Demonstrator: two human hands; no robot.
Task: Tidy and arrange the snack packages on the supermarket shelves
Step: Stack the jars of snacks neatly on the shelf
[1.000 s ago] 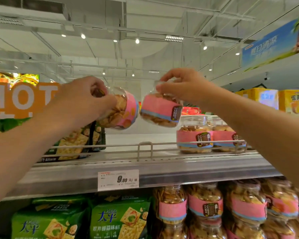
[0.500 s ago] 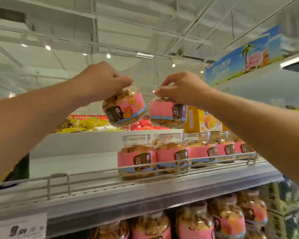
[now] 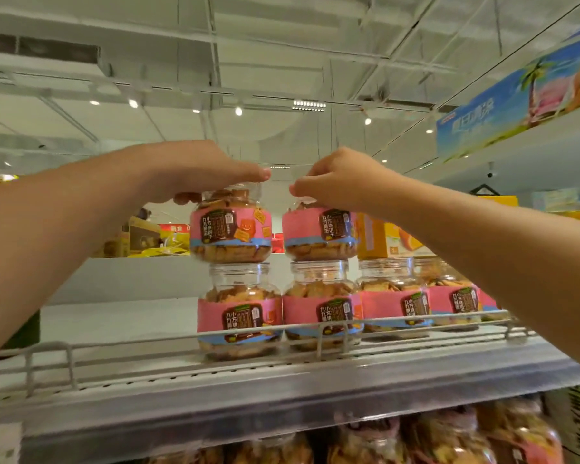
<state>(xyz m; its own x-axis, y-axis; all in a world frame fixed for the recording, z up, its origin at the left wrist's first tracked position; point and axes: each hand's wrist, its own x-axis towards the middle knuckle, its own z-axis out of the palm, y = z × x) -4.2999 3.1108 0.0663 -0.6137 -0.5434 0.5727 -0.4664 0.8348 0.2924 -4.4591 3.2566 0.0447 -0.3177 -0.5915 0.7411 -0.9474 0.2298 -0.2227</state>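
Two clear cracker jars with pink labels stand stacked on a lower row of the same jars on the top shelf (image 3: 282, 373). My left hand (image 3: 195, 172) grips the lid of the left upper jar (image 3: 231, 234), which sits on a lower jar (image 3: 240, 319). My right hand (image 3: 335, 180) holds the top of the right upper jar (image 3: 319, 234) by the fingertips; it sits on another lower jar (image 3: 322, 313). Both upper jars stand upright.
More pink-labelled jars (image 3: 395, 303) line the shelf to the right behind the wire rail (image 3: 322, 333). An orange box (image 3: 385, 239) stands behind them. The shelf's left part is bare white. Further jars (image 3: 449, 437) fill the shelf below. A blue banner (image 3: 516, 95) hangs upper right.
Both hands have come down with their jars from mid-air and set them on top of the two lower jars. The view has shifted right and closer.
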